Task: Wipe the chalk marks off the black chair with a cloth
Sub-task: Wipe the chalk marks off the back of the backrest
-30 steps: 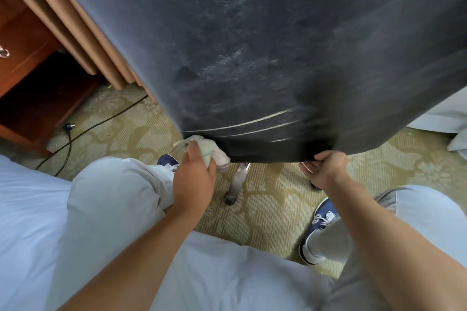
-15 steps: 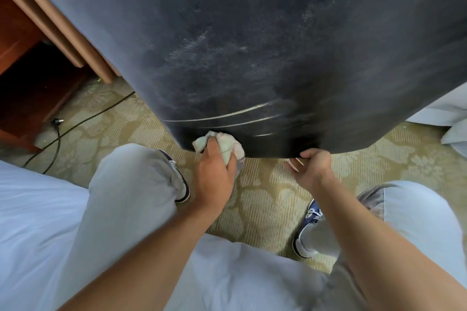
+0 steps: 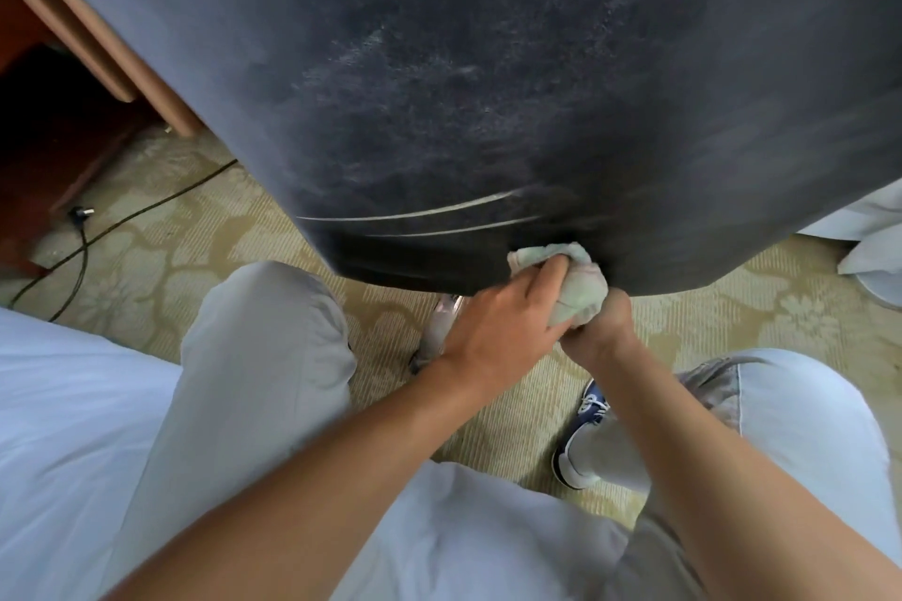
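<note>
The black chair (image 3: 488,63) fills the upper part of the view, its dark fabric dusty with faint smears. Two long white chalk marks (image 3: 439,210) curve across it near the bottom edge. My left hand (image 3: 502,327) grips a bunched pale cloth (image 3: 576,283) and presses it against the chair's lower edge, just right of the marks' right ends. My right hand (image 3: 600,327) sits directly below the cloth, fingers curled at the chair's bottom edge, mostly hidden by the cloth and my left hand.
A metal chair leg (image 3: 439,327) stands on patterned beige carpet (image 3: 195,220). A black cable with a plug (image 3: 80,215) lies at the left near a wooden desk (image 3: 58,127). My knees in light trousers flank the chair. White bedding (image 3: 869,229) shows at right.
My left hand has slid the cloth rightward along the chair's bottom edge, from the left end of the chalk lines to their right end. The short third mark is no longer visible.
</note>
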A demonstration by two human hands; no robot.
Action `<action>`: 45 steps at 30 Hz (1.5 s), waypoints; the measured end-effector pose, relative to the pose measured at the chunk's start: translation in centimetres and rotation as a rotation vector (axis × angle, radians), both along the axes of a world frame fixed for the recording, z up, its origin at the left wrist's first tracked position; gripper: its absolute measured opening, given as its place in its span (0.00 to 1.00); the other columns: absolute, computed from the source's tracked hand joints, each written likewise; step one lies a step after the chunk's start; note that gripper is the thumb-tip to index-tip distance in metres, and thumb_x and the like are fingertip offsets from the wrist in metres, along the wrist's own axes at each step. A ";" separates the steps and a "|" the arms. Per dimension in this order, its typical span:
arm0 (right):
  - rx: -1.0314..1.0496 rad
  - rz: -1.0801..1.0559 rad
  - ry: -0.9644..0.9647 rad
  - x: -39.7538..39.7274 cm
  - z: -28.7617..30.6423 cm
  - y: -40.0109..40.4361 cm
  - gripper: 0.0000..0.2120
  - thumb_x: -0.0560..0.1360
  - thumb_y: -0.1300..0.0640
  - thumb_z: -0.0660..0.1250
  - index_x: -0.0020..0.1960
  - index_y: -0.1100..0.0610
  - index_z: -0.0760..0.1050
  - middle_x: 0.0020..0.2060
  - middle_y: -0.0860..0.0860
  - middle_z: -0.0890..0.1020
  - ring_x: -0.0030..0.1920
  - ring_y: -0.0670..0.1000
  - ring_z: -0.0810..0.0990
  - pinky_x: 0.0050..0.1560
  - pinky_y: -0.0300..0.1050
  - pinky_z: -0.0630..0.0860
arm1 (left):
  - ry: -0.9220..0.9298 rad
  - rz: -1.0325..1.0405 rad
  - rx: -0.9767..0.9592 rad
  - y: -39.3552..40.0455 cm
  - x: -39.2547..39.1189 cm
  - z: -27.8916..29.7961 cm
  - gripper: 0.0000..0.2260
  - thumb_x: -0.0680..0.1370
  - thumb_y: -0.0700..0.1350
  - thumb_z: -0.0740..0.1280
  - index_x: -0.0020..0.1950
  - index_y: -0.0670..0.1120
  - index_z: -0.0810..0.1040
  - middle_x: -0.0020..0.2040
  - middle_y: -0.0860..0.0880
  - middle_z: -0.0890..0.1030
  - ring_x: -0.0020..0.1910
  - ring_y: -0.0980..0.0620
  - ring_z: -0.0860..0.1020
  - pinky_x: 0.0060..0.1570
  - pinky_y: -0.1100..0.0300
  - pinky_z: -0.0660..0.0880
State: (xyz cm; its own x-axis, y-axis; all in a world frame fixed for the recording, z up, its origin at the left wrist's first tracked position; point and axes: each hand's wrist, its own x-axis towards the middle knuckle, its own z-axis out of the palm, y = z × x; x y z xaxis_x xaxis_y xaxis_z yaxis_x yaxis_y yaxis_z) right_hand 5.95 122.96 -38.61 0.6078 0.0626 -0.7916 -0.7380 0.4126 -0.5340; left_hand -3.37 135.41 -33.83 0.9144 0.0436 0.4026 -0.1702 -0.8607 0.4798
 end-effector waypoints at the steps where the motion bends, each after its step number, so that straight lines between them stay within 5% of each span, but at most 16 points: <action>1: 0.007 0.006 -0.003 0.0 0.1 -0.1 0.14 0.81 0.58 0.52 0.47 0.58 0.75 0.42 0.57 0.80 0.42 0.55 0.78 0.41 0.45 0.71 | -0.002 -0.017 0.016 0.1 0.2 0.0 0.24 0.80 0.56 0.60 0.69 0.41 0.74 0.58 0.41 0.85 0.46 0.40 0.86 0.36 0.47 0.84; 7: -0.006 -0.052 0.077 0.9 0.2 -0.3 0.12 0.78 0.70 0.53 0.40 0.59 0.70 0.38 0.56 0.73 0.40 0.54 0.74 0.40 0.44 0.78 | -0.022 -0.019 0.083 2.3 -0.6 -0.2 0.20 0.79 0.51 0.67 0.67 0.42 0.76 0.55 0.41 0.86 0.46 0.43 0.87 0.38 0.50 0.85; 10: -0.056 -0.036 0.069 1.4 0.0 -0.2 0.12 0.76 0.74 0.54 0.41 0.63 0.72 0.43 0.59 0.78 0.43 0.59 0.78 0.52 0.53 0.80 | 0.010 0.111 0.111 5.2 -2.3 -0.8 0.19 0.76 0.48 0.73 0.63 0.40 0.80 0.52 0.42 0.87 0.43 0.44 0.87 0.36 0.54 0.84; 14: -0.081 -0.036 0.028 1.0 0.4 -0.7 0.12 0.76 0.76 0.54 0.44 0.65 0.73 0.47 0.61 0.80 0.47 0.62 0.80 0.50 0.57 0.80 | 0.140 0.224 0.214 8.1 -4.0 -1.3 0.23 0.70 0.46 0.81 0.62 0.41 0.81 0.50 0.41 0.86 0.40 0.42 0.87 0.33 0.52 0.82; 19: -0.286 0.072 -0.039 0.2 2.0 -1.2 0.05 0.80 0.66 0.59 0.53 0.63 0.73 0.57 0.62 0.76 0.55 0.63 0.80 0.53 0.58 0.81 | 0.257 0.367 0.252 8.4 -4.7 -0.6 0.23 0.71 0.46 0.81 0.64 0.43 0.81 0.52 0.42 0.86 0.39 0.42 0.86 0.32 0.52 0.82; 22: -0.528 0.226 -0.124 -2.3 4.2 -1.0 0.15 0.79 0.58 0.65 0.64 0.62 0.72 0.56 0.58 0.77 0.52 0.59 0.81 0.54 0.55 0.81 | 0.310 0.411 0.112 8.0 -4.4 -0.5 0.23 0.78 0.47 0.74 0.71 0.44 0.75 0.59 0.42 0.84 0.50 0.43 0.86 0.44 0.50 0.81; 28: -0.327 0.586 -0.261 -8.6 7.5 7.8 0.32 0.74 0.40 0.74 0.71 0.50 0.65 0.62 0.51 0.79 0.60 0.55 0.81 0.62 0.60 0.79 | 0.444 0.138 -0.282 10.8 -5.1 -0.3 0.31 0.78 0.50 0.73 0.79 0.50 0.67 0.73 0.48 0.75 0.68 0.46 0.75 0.66 0.51 0.74; 30: -0.216 0.564 -0.253 -9.3 7.7 11.4 0.40 0.67 0.38 0.78 0.70 0.54 0.66 0.59 0.54 0.83 0.56 0.56 0.85 0.60 0.60 0.81 | 0.529 -0.049 -0.311 11.7 -5.6 0.4 0.30 0.78 0.48 0.73 0.78 0.55 0.67 0.72 0.53 0.74 0.69 0.50 0.74 0.68 0.48 0.74; 33: -0.101 0.383 -0.264 -9.8 7.6 14.4 0.27 0.73 0.50 0.79 0.66 0.62 0.76 0.53 0.59 0.87 0.51 0.57 0.87 0.53 0.56 0.84 | 0.490 -0.188 -0.201 13.4 -5.9 0.8 0.28 0.78 0.44 0.72 0.78 0.51 0.71 0.73 0.51 0.72 0.72 0.49 0.71 0.71 0.48 0.71; 36: -0.157 0.289 -0.227 -9.3 7.7 14.7 0.14 0.77 0.59 0.75 0.60 0.59 0.77 0.51 0.57 0.86 0.47 0.55 0.87 0.40 0.48 0.84 | 0.361 -0.057 -0.106 14.9 -5.9 1.3 0.18 0.76 0.47 0.66 0.65 0.56 0.82 0.66 0.55 0.78 0.63 0.51 0.75 0.61 0.51 0.75; 39: -0.268 0.238 -0.199 -8.5 6.8 14.1 0.19 0.71 0.58 0.81 0.58 0.57 0.78 0.51 0.55 0.86 0.49 0.54 0.86 0.50 0.53 0.85 | 0.291 0.442 -0.326 16.3 -5.8 2.8 0.06 0.80 0.45 0.66 0.46 0.48 0.82 0.43 0.55 0.80 0.42 0.54 0.78 0.38 0.60 0.70; 40: -0.309 0.248 -0.190 -8.4 6.4 13.7 0.19 0.69 0.57 0.82 0.56 0.57 0.80 0.50 0.54 0.86 0.49 0.54 0.87 0.54 0.55 0.84 | 0.289 0.630 -0.453 17.5 -5.5 2.8 0.06 0.81 0.44 0.65 0.46 0.44 0.79 0.40 0.51 0.79 0.40 0.50 0.78 0.35 0.58 0.69; 42: -0.340 0.256 -0.199 -8.4 5.9 13.0 0.15 0.69 0.58 0.82 0.51 0.58 0.82 0.48 0.54 0.87 0.48 0.55 0.87 0.55 0.57 0.84 | 0.339 0.815 -0.658 20.7 -4.8 2.4 0.12 0.79 0.43 0.68 0.59 0.40 0.75 0.49 0.44 0.80 0.49 0.42 0.79 0.43 0.53 0.74; 44: -0.379 0.248 -0.198 -8.5 5.5 12.9 0.12 0.70 0.58 0.82 0.48 0.58 0.81 0.46 0.54 0.87 0.48 0.54 0.87 0.57 0.56 0.83 | 0.426 0.702 -0.685 22.3 -3.9 2.1 0.24 0.74 0.43 0.71 0.69 0.41 0.71 0.58 0.43 0.80 0.58 0.41 0.79 0.51 0.49 0.77; 45: -0.402 0.260 -0.188 -8.5 5.3 12.9 0.12 0.71 0.58 0.81 0.48 0.58 0.80 0.45 0.53 0.86 0.47 0.53 0.86 0.58 0.55 0.82 | 0.448 0.600 -0.647 22.4 -3.6 1.9 0.23 0.74 0.42 0.71 0.68 0.43 0.72 0.57 0.45 0.81 0.57 0.42 0.80 0.49 0.50 0.77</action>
